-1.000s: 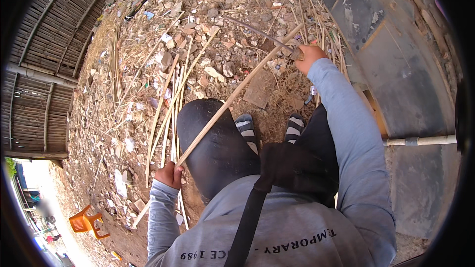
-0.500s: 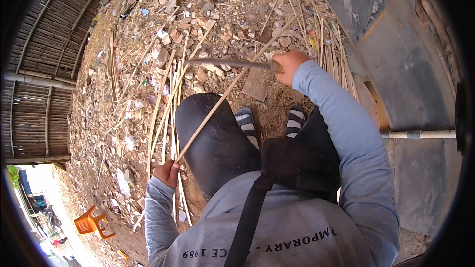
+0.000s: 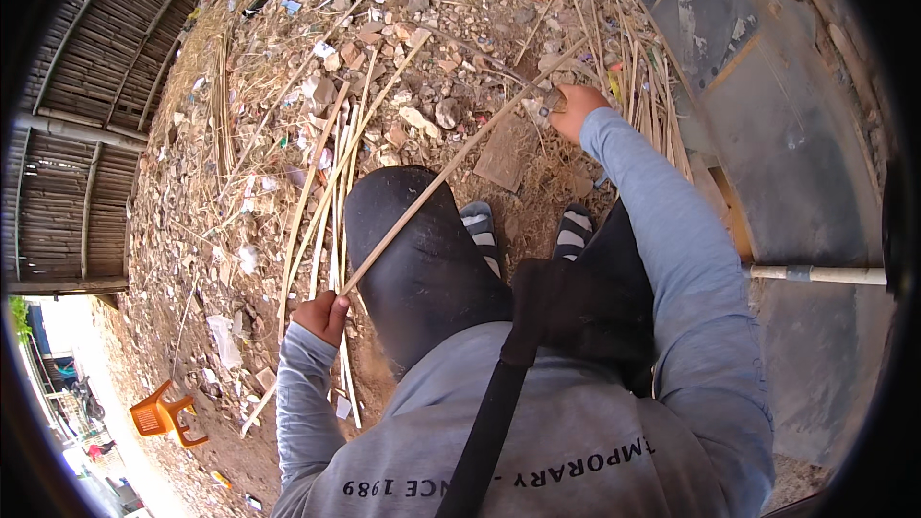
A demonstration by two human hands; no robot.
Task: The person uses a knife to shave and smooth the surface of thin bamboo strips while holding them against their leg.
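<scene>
A long, thin bamboo strip point(image 3: 413, 218) slants up and to the right across my dark-clad left thigh. Its near end is gripped by my left hand point(image 3: 321, 317), thumb pressed along it. My right hand point(image 3: 579, 111), near the strip's far part, is closed round the handle of a long, slightly curved knife point(image 3: 554, 101). The dark blade points up and left and is hard to make out against the stones. Whether it touches the strip I cannot tell.
More bamboo strips point(image 3: 319, 173) lie left of my leg, and another bundle point(image 3: 645, 101) at the upper right. Stony rubble point(image 3: 422, 115) covers the ground. Dark sheets point(image 3: 739, 115) stand on the right, a slatted bamboo wall point(image 3: 72, 201) on the left. An orange chair point(image 3: 165, 414) is at lower left.
The knife's blade has swung from lying level across the strip to pointing up and left. My right hand has shifted slightly right; my left still grips the strip.
</scene>
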